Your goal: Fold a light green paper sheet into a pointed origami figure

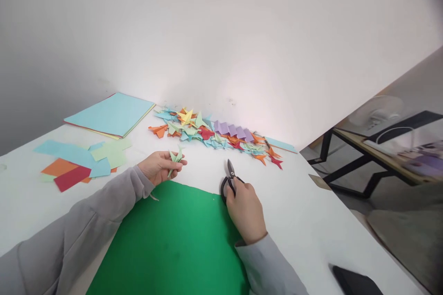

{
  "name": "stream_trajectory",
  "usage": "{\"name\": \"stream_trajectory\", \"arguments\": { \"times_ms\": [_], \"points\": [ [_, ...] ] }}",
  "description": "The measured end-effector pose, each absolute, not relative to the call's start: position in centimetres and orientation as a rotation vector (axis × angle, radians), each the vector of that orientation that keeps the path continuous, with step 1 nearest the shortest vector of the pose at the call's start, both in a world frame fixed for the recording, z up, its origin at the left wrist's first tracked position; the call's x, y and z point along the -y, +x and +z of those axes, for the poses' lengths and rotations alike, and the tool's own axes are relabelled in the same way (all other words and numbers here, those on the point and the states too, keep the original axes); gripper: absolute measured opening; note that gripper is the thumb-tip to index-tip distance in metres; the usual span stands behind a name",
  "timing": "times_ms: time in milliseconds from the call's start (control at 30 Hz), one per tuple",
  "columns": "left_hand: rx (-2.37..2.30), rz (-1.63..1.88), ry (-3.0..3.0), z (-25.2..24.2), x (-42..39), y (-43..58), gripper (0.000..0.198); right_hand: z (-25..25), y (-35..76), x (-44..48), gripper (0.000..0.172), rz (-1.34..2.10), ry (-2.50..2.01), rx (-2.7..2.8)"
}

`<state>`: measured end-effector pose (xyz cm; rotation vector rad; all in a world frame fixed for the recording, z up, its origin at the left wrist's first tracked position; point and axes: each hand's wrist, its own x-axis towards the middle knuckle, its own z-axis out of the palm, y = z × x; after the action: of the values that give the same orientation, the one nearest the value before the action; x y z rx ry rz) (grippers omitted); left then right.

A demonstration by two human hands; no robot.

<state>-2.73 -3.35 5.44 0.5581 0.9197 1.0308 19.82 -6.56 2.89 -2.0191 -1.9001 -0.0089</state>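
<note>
Between the fingers of my left hand [159, 166] is a light green folded paper figure [176, 157] with pointed tips, held just above the table. My right hand [245, 207] is closed on a pair of scissors [230, 170] with black handles, their blades pointing away from me. The scissors are at the far right corner of a green sheet [173, 239] that lies in front of me. Beyond both hands, many folded paper figures [206, 133] in orange, red, yellow, green and blue are heaped along the wall, with a row of purple folded pieces [234, 130] among them.
Loose paper rectangles [72, 178] in blue, green, orange and red lie at the left. A stack of large coloured sheets [110, 113] rests at the back left. A black flat object [355, 281] is near the right edge. Another table [374, 150] stands farther right.
</note>
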Motion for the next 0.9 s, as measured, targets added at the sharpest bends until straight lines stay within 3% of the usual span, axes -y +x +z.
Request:
{"name": "stream_trajectory", "arguments": {
  "times_ms": [167, 267, 333, 467, 633, 900],
  "points": [
    [-0.915, 0.924, 0.595, 5.2, 4.0, -1.7, 0.020, 2.6, 20.3, 6.4, 0.019, -0.488, -2.075, 1.998],
    [-0.916, 0.902, 0.642, 5.0, 4.7, -0.7, 0.023, 3.1, 20.0, 6.7, 0.014, -0.545, -1.903, 1.876],
    [-0.912, 0.894, 0.710, 4.9, 5.4, 0.1, 0.028, 3.6, 19.3, 7.1, 0.014, -0.320, -1.641, 1.849],
    [-0.857, 0.839, 0.811, 4.6, 6.8, 1.6, 0.039, 4.3, 17.3, 8.6, 0.012, 0.520, -1.113, 1.871],
    [-0.882, 0.805, 0.825, 4.5, 7.4, 2.0, 0.048, 4.2, 16.2, 9.4, 0.008, 0.804, -1.183, 1.636],
    [-0.904, 0.744, 1.092, 4.6, 6.8, 1.0, 0.031, 4.1, 16.7, 9.0, 0.012, 1.119, -1.148, 1.430]
  ]
}}
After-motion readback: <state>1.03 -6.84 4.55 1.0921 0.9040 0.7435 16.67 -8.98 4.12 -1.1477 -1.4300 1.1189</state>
